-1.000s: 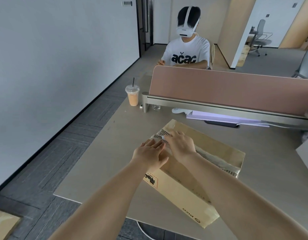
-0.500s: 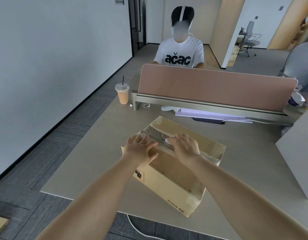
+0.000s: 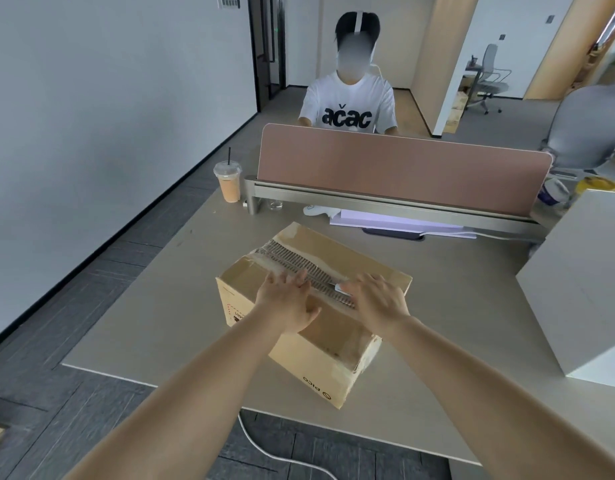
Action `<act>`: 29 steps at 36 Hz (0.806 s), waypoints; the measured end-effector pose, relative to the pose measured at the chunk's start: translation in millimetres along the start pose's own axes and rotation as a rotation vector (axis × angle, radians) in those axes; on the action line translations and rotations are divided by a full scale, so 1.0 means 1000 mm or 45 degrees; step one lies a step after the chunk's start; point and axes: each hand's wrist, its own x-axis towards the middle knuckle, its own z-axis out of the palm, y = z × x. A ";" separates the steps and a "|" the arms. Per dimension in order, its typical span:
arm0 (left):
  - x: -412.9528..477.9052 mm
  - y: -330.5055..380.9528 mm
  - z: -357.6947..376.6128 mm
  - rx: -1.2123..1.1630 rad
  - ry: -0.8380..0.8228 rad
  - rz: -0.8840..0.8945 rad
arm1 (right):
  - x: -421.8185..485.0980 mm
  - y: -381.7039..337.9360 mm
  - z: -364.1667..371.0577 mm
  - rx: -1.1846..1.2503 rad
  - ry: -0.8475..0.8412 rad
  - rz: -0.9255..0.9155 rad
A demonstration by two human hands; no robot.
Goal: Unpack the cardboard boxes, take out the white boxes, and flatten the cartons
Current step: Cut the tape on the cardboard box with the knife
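Observation:
A brown cardboard carton (image 3: 333, 362) stands closed on the beige desk (image 3: 153, 306), turned at an angle near the front edge. Torn tape with a ribbed strip runs along its top seam (image 3: 292, 261). My left hand (image 3: 285, 303) rests flat on the top beside the seam, fingers straight. On the seam, my right hand (image 3: 378, 303) pinches a small white tool (image 3: 341, 288) whose tip touches the tape. A large white box (image 3: 576, 289) stands on the desk at the right.
A pink divider panel (image 3: 403, 168) crosses the back of the desk, with a person (image 3: 349, 105) seated behind it. An iced drink cup (image 3: 228, 183) stands at the back left. Flat white items (image 3: 396, 220) lie under the divider. A white cable (image 3: 264, 448) trails on the floor.
My right hand has slid along the seam toward me with the tool, leaving more torn tape behind it. My left hand followed along the top. The view shifted slightly right.

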 end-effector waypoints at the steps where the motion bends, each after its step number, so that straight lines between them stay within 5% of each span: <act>1: -0.001 0.007 0.000 0.001 0.009 -0.005 | -0.003 0.003 -0.001 -0.009 -0.006 -0.003; 8: -0.002 0.045 0.002 -0.116 -0.101 -0.086 | -0.021 0.028 -0.005 -0.027 -0.024 -0.009; 14: -0.001 0.064 -0.009 -0.017 0.054 0.019 | -0.039 0.048 -0.003 -0.020 -0.013 -0.014; 29: -0.014 0.092 0.001 -0.077 -0.124 -0.052 | -0.070 0.078 -0.003 -0.069 -0.014 -0.029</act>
